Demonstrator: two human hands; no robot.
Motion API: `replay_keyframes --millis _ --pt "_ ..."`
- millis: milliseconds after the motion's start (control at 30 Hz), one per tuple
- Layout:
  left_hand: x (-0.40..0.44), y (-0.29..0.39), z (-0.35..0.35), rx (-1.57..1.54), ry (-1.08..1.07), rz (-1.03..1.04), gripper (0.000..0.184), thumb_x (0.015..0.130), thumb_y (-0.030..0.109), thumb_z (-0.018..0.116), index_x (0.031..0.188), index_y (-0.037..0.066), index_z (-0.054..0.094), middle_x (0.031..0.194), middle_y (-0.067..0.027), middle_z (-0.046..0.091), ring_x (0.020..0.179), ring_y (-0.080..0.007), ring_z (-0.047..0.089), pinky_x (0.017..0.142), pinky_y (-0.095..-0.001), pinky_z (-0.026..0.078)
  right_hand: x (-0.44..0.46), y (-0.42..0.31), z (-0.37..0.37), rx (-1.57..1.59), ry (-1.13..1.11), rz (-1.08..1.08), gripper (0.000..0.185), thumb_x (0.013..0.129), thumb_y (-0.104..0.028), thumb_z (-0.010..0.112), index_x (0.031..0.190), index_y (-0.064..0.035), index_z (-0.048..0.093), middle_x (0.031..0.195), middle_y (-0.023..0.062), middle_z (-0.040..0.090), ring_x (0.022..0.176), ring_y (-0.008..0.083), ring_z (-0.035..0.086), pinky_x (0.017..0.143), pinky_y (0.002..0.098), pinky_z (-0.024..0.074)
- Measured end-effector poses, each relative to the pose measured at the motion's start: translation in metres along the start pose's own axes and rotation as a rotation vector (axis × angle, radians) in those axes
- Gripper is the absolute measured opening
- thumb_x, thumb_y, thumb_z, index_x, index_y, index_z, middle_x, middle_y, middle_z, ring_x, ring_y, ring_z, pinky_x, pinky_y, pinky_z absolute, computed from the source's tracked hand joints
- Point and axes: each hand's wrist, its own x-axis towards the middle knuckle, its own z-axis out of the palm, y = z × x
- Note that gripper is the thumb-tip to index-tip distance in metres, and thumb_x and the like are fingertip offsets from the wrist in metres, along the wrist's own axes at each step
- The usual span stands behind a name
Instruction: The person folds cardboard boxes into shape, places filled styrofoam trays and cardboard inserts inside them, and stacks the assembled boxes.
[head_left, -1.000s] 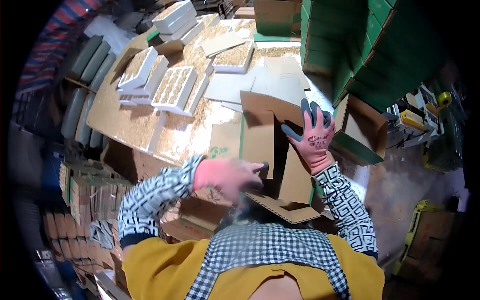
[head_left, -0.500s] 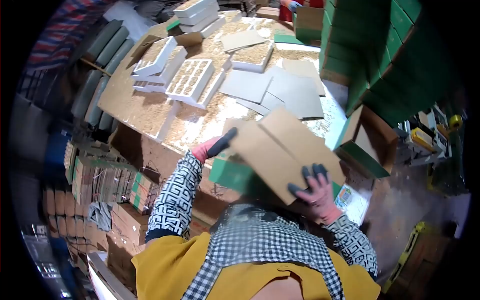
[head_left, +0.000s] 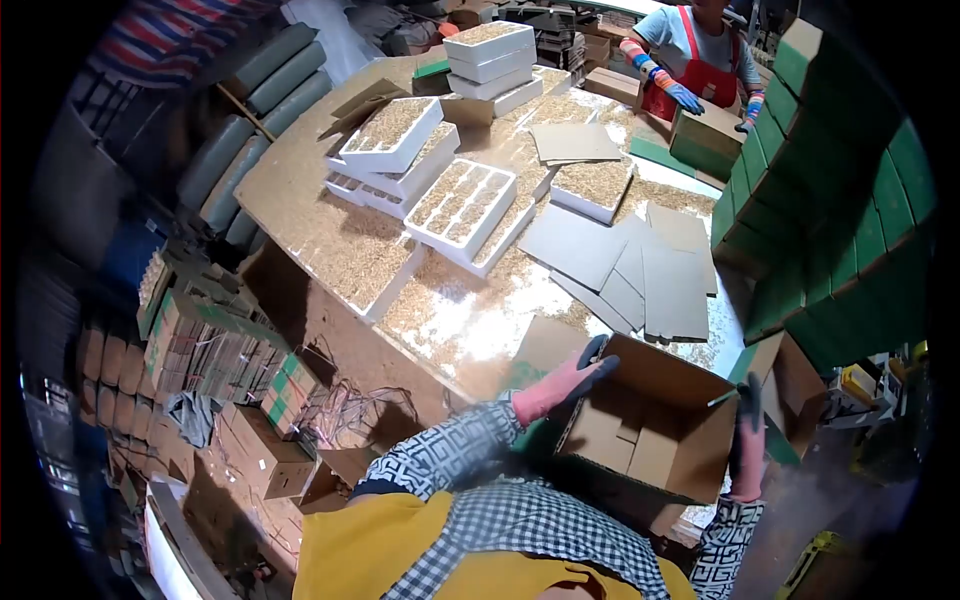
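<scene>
1. Below the near left edge of the table (head_left: 270, 195), bundled flat cartons (head_left: 220, 335) stood in a pile at the far left of the view.
2. White trays (head_left: 460, 205) filled with a brown, crumbly material stood in stacks from the left corner toward the middle of the table.
3. The left hand (head_left: 565, 385), in a pink glove with dark fingers, was closed over the upper left corner of the open box (head_left: 640, 430), holding it there.
4. The open box was at the table's near edge, toward its right end, mouth up. What bore its weight could not be told. The key relation was this: it lay between the hands, right of the left one and left of the right one, its long axis running across from one to the other. Both hands touched it, so neither was clearly nearer.
5. Grey sheets (head_left: 675, 290) overlapped on the table just beyond the box.
6. The right hand (head_left: 748, 440) lay along the box's right wall, fingers pointing up; how tightly it gripped could not be told.
7. A second box (head_left: 790, 390) stood open just beside that hand, near the table's right edge.
</scene>
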Motion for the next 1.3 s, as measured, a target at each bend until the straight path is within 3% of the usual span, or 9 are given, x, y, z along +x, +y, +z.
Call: replay_keyframes --millis 200,367,467,567,700,933,1067,1233,1300 --pt "0.069 -0.101 -0.223 -0.466 0.835 -0.185 0.046 0.086 0.055 0.060 0.083 0.010 0.055 0.064 -0.0013 0.044 0.055 -0.0164 0.045 0.050 -0.0326 0.040 0.004 -0.018 0.041 -1.116 0.046 -0.024 0.087 0.068 -0.026 0.078 0.142 -0.0106 0.036 0.147 0.0247 0.025 0.131 0.0430 0.032 0.107 0.0473 0.0312" --pt "0.134 -0.161 -0.330 -0.811 0.725 -0.272 0.051 0.078 0.036 0.071 0.119 0.011 0.056 0.111 -0.0143 0.057 0.095 -0.0340 0.059 0.073 -0.0469 0.054 0.001 -0.029 0.053 -1.271 0.076 -0.027 0.079 0.070 -0.031 0.077 0.136 -0.0073 0.042 0.146 0.0236 0.029 0.126 0.0405 0.038 0.103 0.0468 0.0336" --pt "0.109 -0.227 -0.334 0.470 0.743 0.276 0.050 0.071 0.009 0.078 0.114 0.000 0.054 0.104 -0.0151 0.063 0.087 -0.0272 0.064 0.077 -0.0396 0.054 0.006 -0.036 0.055 -1.253 0.079 -0.049 0.078 0.072 -0.032 0.075 0.139 -0.0109 0.040 0.144 0.0225 0.031 0.125 0.0405 0.038 0.104 0.0470 0.0330" --pt "0.059 -0.183 -0.285 -0.825 0.705 0.056 0.024 0.086 0.015 0.053 0.103 -0.002 0.056 0.102 -0.0153 0.061 0.096 -0.0297 0.062 0.083 -0.0388 0.054 0.007 -0.039 0.054 -1.229 0.075 -0.038 0.078 0.073 -0.031 0.074 0.140 -0.0125 0.039 0.144 0.0220 0.032 0.125 0.0393 0.039 0.104 0.0462 0.0330" --pt "-0.011 -0.142 -0.228 -0.851 0.738 0.016 0.019 0.085 0.019 0.053 0.094 0.003 0.058 0.093 -0.0086 0.061 0.078 -0.0229 0.062 0.066 -0.0324 0.052 0.004 -0.034 0.054 -1.427 0.178 -0.310 0.069 0.075 -0.027 0.073 0.136 -0.0108 0.045 0.142 0.0181 0.037 0.126 0.0369 0.039 0.105 0.0439 0.0329" --pt "-0.042 -0.035 -0.125 -0.167 0.465 0.388 0.015 0.086 0.015 0.056 0.096 0.005 0.060 0.094 -0.0095 0.061 0.090 -0.0208 0.062 0.081 -0.0356 0.052 0.007 -0.017 0.044 0.182 0.033 -0.266 0.060 0.080 -0.019 0.071 0.132 0.0003 0.049 0.121 0.0171 0.058 0.101 0.0265 0.063 0.089 0.0367 0.0505" --pt "-0.018 0.006 -0.035 -0.396 0.199 0.308 0.034 0.091 0.019 0.055 0.120 0.002 0.051 0.109 -0.0099 0.059 0.099 -0.0192 0.059 0.090 -0.0334 0.048 0.008 -0.051 0.028 1.182 -0.137 -0.063 0.078 0.093 -0.058 0.044 0.146 -0.0031 0.027 0.137 0.0191 0.047 0.118 0.0314 0.054 0.095 0.0437 0.0474" --pt "-0.008 -0.010 0.006 -0.352 0.027 0.286 0.050 0.101 0.027 0.041 0.143 0.004 0.026 0.134 -0.0118 0.044 0.123 -0.0222 0.044 0.106 -0.0331 0.036 -0.049 -0.049 -0.016 -0.087 0.049 -0.397 0.039 0.098 -0.019 0.047 0.131 0.0004 0.050 0.133 0.0152 0.051 0.121 0.0243 0.051 0.103 0.0386 0.0421" --pt "-0.023 0.019 0.001 -0.068 0.190 0.445 0.047 0.095 0.021 0.052 0.137 0.002 0.040 0.134 -0.0110 0.045 0.123 -0.0227 0.044 0.106 -0.0333 0.034 -0.085 -0.051 -0.026 0.492 0.138 -0.022 0.038 0.096 -0.017 0.050 0.130 0.0008 0.051 0.132 0.0156 0.052 0.119 0.0241 0.052 0.102 0.0386 0.0438"
